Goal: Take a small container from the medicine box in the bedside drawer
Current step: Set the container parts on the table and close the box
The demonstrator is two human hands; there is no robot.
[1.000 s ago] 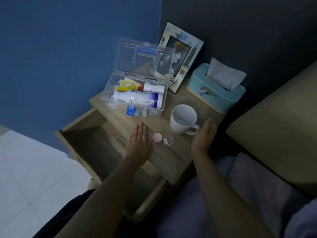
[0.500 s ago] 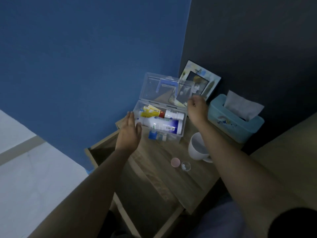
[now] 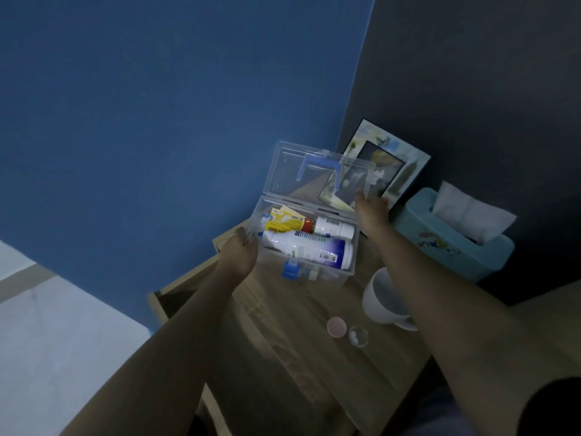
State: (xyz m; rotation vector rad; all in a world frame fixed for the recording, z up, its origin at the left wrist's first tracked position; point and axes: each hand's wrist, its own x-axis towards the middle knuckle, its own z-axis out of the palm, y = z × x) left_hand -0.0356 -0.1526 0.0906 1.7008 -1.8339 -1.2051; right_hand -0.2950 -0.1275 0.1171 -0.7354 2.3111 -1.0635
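Setting: dim bedroom corner where a blue wall meets a dark one; pale floor at lower left.

Surface: wooden tabletop [image 3: 301, 350] of the bedside unit, its drawer [image 3: 176, 297] pulled open under the left edge.

Far left corner: clear medicine box [image 3: 314, 247] with its lid [image 3: 314, 174] raised, holding a large white bottle [image 3: 309, 250], a smaller white bottle [image 3: 334, 229] and a yellow packet [image 3: 284, 225].

Far edge: picture frame [image 3: 390, 162] leaning on the dark wall, teal tissue box [image 3: 452, 240] toward the right corner.

Right edge: white mug [image 3: 382, 297].

Near edge: small container [image 3: 357, 335], clear and uncapped, just beside its pink cap [image 3: 336, 327].

Your left hand [image 3: 240, 251]: fingers curled against the box's left end.

Your right hand [image 3: 371, 210]: fingers touching the lid's right edge; whether they grip it, you cannot tell.

Change: half a second ago your left hand was short of the box; the right was already at the lid.
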